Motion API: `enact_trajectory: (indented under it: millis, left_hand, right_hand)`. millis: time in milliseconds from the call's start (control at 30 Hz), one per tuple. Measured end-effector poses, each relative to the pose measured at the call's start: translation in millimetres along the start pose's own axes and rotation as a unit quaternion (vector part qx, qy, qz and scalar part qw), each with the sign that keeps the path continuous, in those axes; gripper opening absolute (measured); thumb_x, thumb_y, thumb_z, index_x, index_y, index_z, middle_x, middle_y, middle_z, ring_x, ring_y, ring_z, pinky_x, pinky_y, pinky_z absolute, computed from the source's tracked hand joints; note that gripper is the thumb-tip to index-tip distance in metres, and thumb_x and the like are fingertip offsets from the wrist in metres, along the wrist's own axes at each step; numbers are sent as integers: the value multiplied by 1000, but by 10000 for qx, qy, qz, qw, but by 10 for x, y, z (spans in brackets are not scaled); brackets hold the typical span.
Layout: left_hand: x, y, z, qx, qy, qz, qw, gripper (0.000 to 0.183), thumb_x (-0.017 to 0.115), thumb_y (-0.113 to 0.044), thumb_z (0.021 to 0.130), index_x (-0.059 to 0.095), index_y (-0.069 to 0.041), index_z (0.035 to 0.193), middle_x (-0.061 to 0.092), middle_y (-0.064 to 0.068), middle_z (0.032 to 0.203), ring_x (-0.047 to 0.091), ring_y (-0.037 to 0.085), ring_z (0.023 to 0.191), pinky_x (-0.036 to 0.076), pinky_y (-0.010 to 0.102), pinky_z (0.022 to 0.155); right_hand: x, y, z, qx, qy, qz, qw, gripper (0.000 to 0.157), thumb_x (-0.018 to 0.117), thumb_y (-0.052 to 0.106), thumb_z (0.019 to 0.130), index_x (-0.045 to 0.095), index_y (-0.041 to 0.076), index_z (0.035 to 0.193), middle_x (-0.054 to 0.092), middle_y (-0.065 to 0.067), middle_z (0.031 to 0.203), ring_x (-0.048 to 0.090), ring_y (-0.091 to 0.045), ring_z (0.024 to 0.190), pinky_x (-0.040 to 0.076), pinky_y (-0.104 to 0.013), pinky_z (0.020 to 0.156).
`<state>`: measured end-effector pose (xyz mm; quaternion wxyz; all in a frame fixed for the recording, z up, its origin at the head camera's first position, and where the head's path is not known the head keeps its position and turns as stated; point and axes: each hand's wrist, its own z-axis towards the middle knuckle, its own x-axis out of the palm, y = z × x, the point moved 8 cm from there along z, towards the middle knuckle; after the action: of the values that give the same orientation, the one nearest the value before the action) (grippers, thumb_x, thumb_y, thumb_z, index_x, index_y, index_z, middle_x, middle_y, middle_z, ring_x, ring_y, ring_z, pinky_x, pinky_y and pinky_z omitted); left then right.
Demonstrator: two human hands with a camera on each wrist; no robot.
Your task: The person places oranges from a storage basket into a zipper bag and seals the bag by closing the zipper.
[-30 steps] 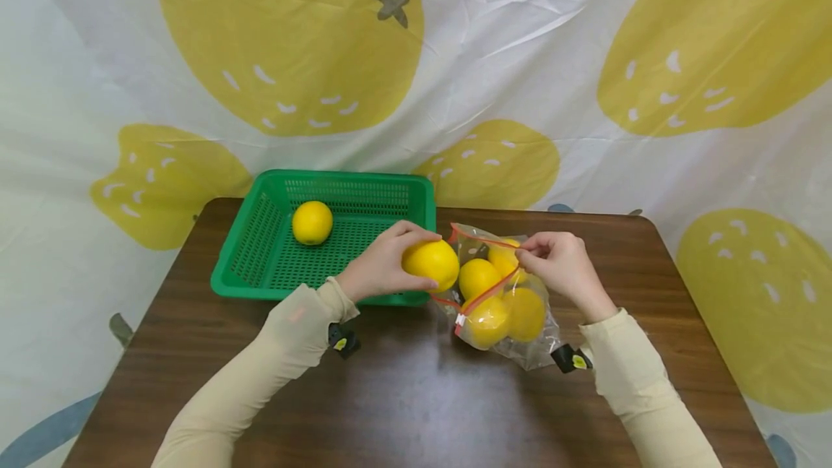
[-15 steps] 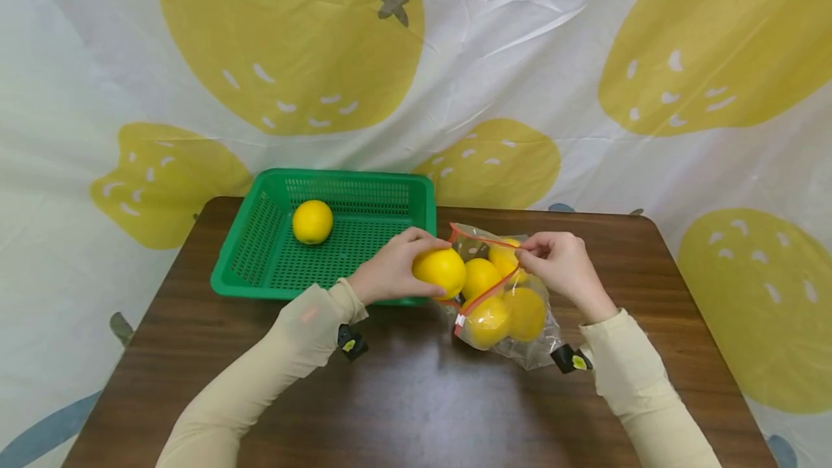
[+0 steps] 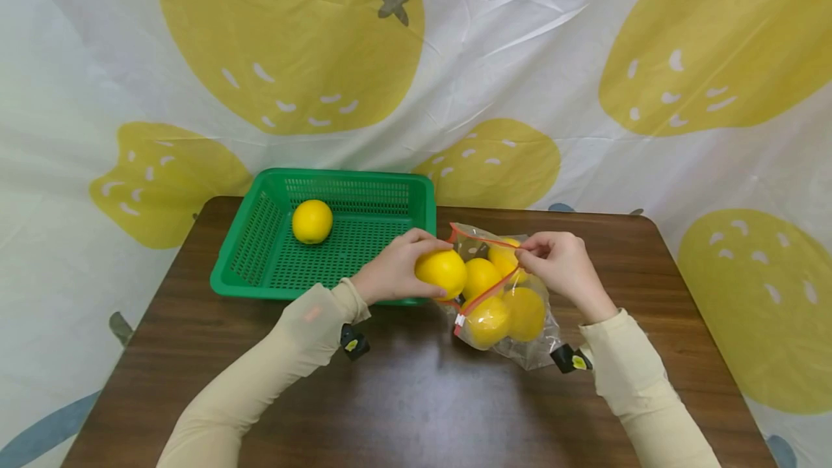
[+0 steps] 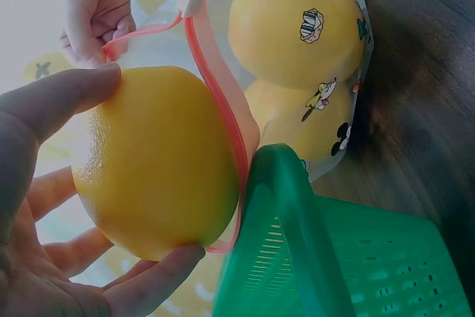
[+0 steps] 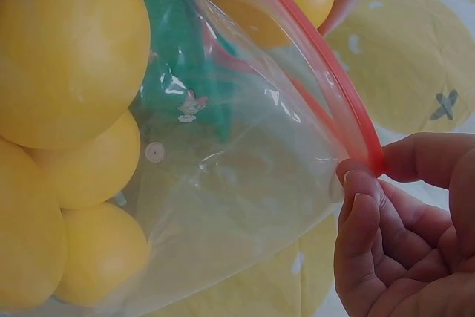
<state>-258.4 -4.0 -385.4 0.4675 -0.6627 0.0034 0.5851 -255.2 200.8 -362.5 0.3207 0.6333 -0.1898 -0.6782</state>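
Note:
My left hand (image 3: 398, 269) grips a round yellow fruit (image 4: 156, 161), perhaps an orange, at the mouth of a clear zip bag (image 3: 539, 349). Thumb and fingers curl round the fruit's sides. A red zip edge (image 4: 215, 79) with a white slider runs beside it. My right hand (image 3: 562, 266) pinches the far side of that red edge between thumb and fingertips, holding the mouth apart. Inside the bag lie several more yellow fruits (image 5: 70, 53). One further yellow fruit (image 3: 313, 222) sits in the green basket (image 3: 227, 266).
The green basket stands at the back left of the dark wooden table (image 3: 416, 410), its right rim close to the bag's mouth. A fruit-patterned cloth (image 3: 507, 56) hangs behind the table.
My left hand has moved slightly right with the fruit, to the bag's mouth, and is nearly still over the last half second. The right hand keeps its place on the edge.

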Motion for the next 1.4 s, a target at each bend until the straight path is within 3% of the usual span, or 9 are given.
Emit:
enact_trajectory:
  millis: [667,833,900,1067,1200,1300,1400]
  left_hand:
    - [76,-20,57,-70,186,135,9997,64,75,-35,70,53,-19,128,45,8,125,43,27,107,44,35,82]
    - [82,-32,74,47,181,90,9998,62,75,-35,72,53,-17,128,45,8,124,45,24,108,45,32,85]
    - [69,-39,89,160,99,-36,9998,59,73,-32,74,53,-15,127,47,8,123,49,24,101,46,29,79]
    - [-23,-42,112,395,-108,-236,9989,51,69,-24,80,52,-9,126,50,9,117,50,20,84,43,24,63]
    - [-132,14,93,326,-149,-259,9990,46,66,-23,83,53,-10,126,48,8,119,49,16,73,44,22,60]
    - [-268,110,64,174,-216,-199,9994,45,64,-26,84,53,-11,125,46,8,124,49,16,66,46,25,62]
    - [-458,253,26,-39,-319,-45,9995,45,63,-26,85,53,-10,125,46,9,125,54,20,85,47,33,78]
  right_hand:
    - [-4,9,-3,-56,-17,26,10000,11,62,11,82,69,1,80,64,-7,69,53,-17,56,47,-24,51]
    - [-3,8,1,-33,-6,43,10000,12,62,11,82,69,1,80,65,-6,68,54,-17,56,47,-24,50]
    - [-3,7,2,-24,-7,40,10000,12,62,11,82,69,1,80,65,-6,68,54,-17,56,47,-24,50]
    - [-9,0,-2,-16,-15,22,10000,12,62,11,82,69,1,80,65,-6,68,55,-16,56,47,-24,51]
    - [-17,-14,-6,-14,-22,-6,10000,12,62,10,81,68,1,80,65,-7,68,56,-15,56,47,-24,51]
    - [-24,-20,-2,-38,-25,-28,10000,11,62,10,81,68,1,79,66,-7,69,56,-15,56,48,-23,51]
    - [-26,-22,1,-53,-11,-24,10000,12,62,10,82,69,1,80,66,-7,69,57,-15,57,48,-24,52]
